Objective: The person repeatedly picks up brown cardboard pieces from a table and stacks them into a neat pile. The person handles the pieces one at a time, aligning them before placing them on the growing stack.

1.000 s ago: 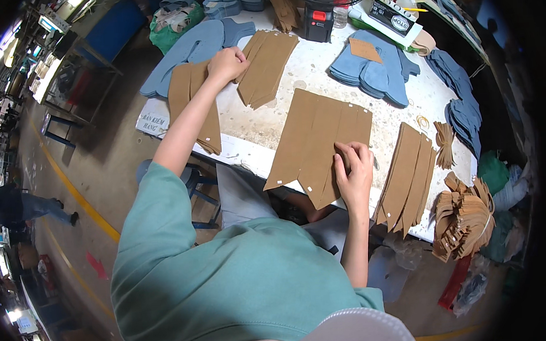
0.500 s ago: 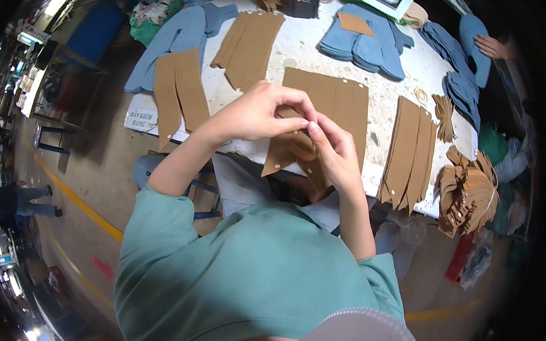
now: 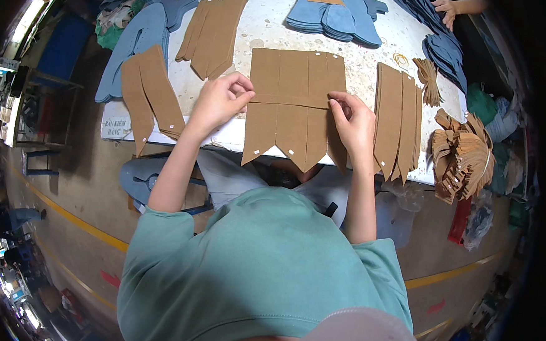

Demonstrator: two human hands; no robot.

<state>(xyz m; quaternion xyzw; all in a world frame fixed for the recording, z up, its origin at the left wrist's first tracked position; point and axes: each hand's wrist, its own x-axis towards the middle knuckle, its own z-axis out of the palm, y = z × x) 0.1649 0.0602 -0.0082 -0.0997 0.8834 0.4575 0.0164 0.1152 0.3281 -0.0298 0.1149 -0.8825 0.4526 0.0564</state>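
Note:
A narrow brown strip [image 3: 290, 100] of leather-like material is drawn out level between my two hands, above flat brown pieces. My left hand [image 3: 220, 104] pinches its left end between thumb and curled fingers. At the other end, my right hand [image 3: 353, 120] has thumb and forefinger closed on the strip. Behind the strip lie brown panels [image 3: 298, 66] side by side with small white tags along the top edge. Below it, pointed brown pieces [image 3: 283, 129] reach the table's near edge; part of them is hidden by the strip.
The white table [image 3: 264, 27] also bears brown pieces left [image 3: 146, 84] and right [image 3: 395, 116], blue stacked cutouts [image 3: 332, 17], and a rubber band [image 3: 400, 59]. A brown bundle [image 3: 463, 159] hangs at the right edge. Another person's hand [image 3: 444, 11] reaches in at far right.
My hands, together before, have moved apart and pulled the curled brown strip out straight. The other person's hand no longer touches the blue piece it held. The view has shifted.

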